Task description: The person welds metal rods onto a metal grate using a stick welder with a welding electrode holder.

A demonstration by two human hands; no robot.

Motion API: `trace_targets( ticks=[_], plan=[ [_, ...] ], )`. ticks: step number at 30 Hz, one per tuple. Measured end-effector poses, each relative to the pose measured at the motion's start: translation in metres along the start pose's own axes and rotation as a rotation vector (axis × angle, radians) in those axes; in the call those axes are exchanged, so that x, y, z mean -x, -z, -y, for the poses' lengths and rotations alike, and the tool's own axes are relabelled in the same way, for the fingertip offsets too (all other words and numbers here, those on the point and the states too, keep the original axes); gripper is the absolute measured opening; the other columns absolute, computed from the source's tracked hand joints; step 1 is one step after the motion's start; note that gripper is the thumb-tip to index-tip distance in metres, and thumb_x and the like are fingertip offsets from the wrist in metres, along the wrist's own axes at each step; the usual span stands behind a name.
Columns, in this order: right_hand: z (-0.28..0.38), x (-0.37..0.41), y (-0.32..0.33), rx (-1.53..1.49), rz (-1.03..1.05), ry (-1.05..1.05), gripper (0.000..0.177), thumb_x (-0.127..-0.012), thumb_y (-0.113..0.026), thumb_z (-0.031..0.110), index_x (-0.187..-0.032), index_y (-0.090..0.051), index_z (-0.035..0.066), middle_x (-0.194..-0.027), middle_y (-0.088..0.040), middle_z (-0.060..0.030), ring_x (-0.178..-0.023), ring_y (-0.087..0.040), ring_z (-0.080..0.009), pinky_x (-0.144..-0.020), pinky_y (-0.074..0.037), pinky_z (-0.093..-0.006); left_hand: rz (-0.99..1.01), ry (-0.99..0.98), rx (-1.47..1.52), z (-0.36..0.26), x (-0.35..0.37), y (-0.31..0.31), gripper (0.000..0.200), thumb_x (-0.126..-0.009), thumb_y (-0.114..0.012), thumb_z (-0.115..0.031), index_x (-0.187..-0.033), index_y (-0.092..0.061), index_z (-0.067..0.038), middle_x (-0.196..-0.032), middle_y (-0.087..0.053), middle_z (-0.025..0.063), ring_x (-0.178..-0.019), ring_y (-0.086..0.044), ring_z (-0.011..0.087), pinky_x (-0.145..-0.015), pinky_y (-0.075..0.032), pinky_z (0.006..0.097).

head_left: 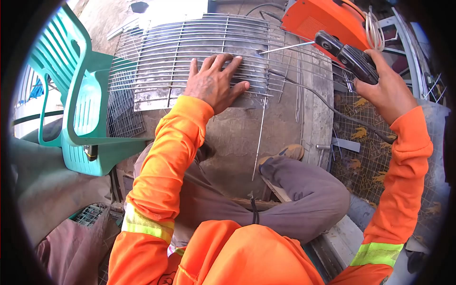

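Left hand (212,84) spread palm-down on the wire grid (176,52), fingers splayed. Right hand (387,90) closed round a black holder (351,56), right of the grid. Thin rod (290,46) juts from holder, its far tip at the grid's right edge; cannot tell if touching. Orange machine (316,23) beyond the holder, up and right of grid. Green chair (90,102) just left of grid.

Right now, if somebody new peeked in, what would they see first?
Probably the bright orange sleeves, coming up from below: the left hand rests on a metal grid, and the right hand grips a black holder with a thin rod. Next, the green chair at left and the orange box at top right.
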State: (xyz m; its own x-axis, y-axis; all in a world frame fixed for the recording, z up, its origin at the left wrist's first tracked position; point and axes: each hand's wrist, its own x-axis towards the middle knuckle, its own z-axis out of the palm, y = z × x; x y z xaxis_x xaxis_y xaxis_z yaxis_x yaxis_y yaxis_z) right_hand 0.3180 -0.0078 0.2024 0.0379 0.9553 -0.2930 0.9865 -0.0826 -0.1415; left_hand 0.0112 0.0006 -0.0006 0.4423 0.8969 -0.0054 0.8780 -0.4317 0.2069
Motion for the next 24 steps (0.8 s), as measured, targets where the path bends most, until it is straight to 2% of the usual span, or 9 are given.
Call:
trace_targets(
  ticks=[1,2,3,5,6,11,13,15,24],
  plan=[
    [0.000,-0.001,0.002,-0.009,0.090,-0.118,0.055,-0.089,-0.071,0.015,-0.138,-0.048,0.005,-0.101,-0.069,-0.0156,-0.090,-0.068,-0.0244,-0.084,-0.052,-0.0343,0.004,-0.001,0.016,0.001,0.000,0.000,0.072,-0.100,-0.045,-0.068,-0.155,-0.043,-0.022,-0.150,-0.048,0.0117,-0.143,-0.043,0.0338,-0.121,-0.028,0.0583],
    [-0.001,-0.001,0.000,-0.016,0.067,-0.143,0.052,-0.087,-0.068,0.019,-0.132,-0.049,0.000,-0.099,-0.069,-0.0245,-0.092,-0.069,-0.0413,-0.083,-0.052,-0.0461,0.000,0.003,0.015,0.000,0.000,0.000,0.072,-0.100,-0.045,-0.068,-0.155,-0.043,-0.022,-0.150,-0.048,0.0117,-0.143,-0.043,0.0338,-0.121,-0.028,0.0583],
    [-0.006,0.001,-0.007,-0.015,0.066,-0.139,0.052,-0.087,-0.068,0.019,-0.132,-0.049,0.000,-0.099,-0.069,-0.0245,-0.092,-0.069,-0.0413,-0.083,-0.052,-0.0461,0.015,0.011,0.018,-0.001,0.000,0.001,0.072,-0.100,-0.045,-0.068,-0.155,-0.043,-0.022,-0.151,-0.047,0.0112,-0.143,-0.043,0.0337,-0.121,-0.027,0.0593],
    [-0.016,0.008,-0.021,0.007,-0.155,0.152,0.055,-0.085,-0.071,0.017,-0.133,-0.049,0.001,-0.104,-0.068,-0.0265,-0.096,-0.068,-0.0417,-0.086,-0.051,-0.0471,0.024,0.024,0.019,-0.002,-0.001,0.003,0.072,-0.100,-0.045,-0.068,-0.155,-0.042,-0.021,-0.151,-0.047,0.0107,-0.144,-0.042,0.0336,-0.121,-0.027,0.0602],
    [-0.010,0.014,-0.023,0.054,-0.209,0.204,0.059,-0.083,-0.074,0.017,-0.135,-0.049,0.002,-0.107,-0.067,-0.0274,-0.099,-0.066,-0.0444,-0.088,-0.051,-0.0485,0.023,0.025,0.017,-0.002,-0.001,0.002,0.072,-0.100,-0.045,-0.067,-0.155,-0.042,-0.021,-0.151,-0.047,0.0108,-0.144,-0.043,0.0336,-0.121,-0.027,0.0601],
    [0.017,0.011,-0.010,0.262,-0.294,0.254,0.059,-0.082,-0.076,0.016,-0.133,-0.050,0.002,-0.103,-0.064,-0.0290,-0.099,-0.064,-0.0484,-0.087,-0.052,-0.0505,0.027,0.015,0.050,-0.003,-0.001,0.007,0.073,-0.100,-0.046,-0.067,-0.155,-0.043,-0.019,-0.151,-0.048,0.0111,-0.143,-0.043,0.0334,-0.120,-0.027,0.0590],
    [0.027,0.006,-0.003,0.335,-0.228,0.297,0.063,-0.081,-0.075,0.007,-0.137,-0.046,0.004,-0.114,-0.063,-0.0258,-0.104,-0.062,-0.0466,-0.089,-0.050,-0.0487,0.019,0.021,0.076,-0.001,-0.001,0.006,0.074,-0.100,-0.047,-0.068,-0.154,-0.044,-0.017,-0.151,-0.048,0.0114,-0.142,-0.044,0.0329,-0.120,-0.028,0.0577],
    [0.052,0.011,0.000,0.345,-0.238,0.299,0.063,-0.080,-0.075,0.008,-0.136,-0.046,0.003,-0.112,-0.063,-0.0266,-0.103,-0.062,-0.0471,-0.089,-0.051,-0.0490,0.014,0.014,0.077,0.001,-0.001,0.007,0.075,-0.100,-0.047,-0.067,-0.154,-0.045,-0.016,-0.150,-0.049,0.0118,-0.141,-0.045,0.0332,-0.120,-0.028,0.0576],
    [0.071,-0.009,0.006,0.404,-0.263,0.350,0.059,-0.081,-0.075,0.013,-0.132,-0.048,0.000,-0.108,-0.064,-0.0275,-0.099,-0.063,-0.0479,-0.087,-0.051,-0.0498,0.018,0.035,0.189,0.004,-0.003,0.013,0.064,-0.100,-0.051,-0.063,-0.130,-0.054,-0.006,-0.136,-0.058,0.0129,-0.135,-0.052,0.0310,-0.119,-0.028,0.0607]
  ],
)
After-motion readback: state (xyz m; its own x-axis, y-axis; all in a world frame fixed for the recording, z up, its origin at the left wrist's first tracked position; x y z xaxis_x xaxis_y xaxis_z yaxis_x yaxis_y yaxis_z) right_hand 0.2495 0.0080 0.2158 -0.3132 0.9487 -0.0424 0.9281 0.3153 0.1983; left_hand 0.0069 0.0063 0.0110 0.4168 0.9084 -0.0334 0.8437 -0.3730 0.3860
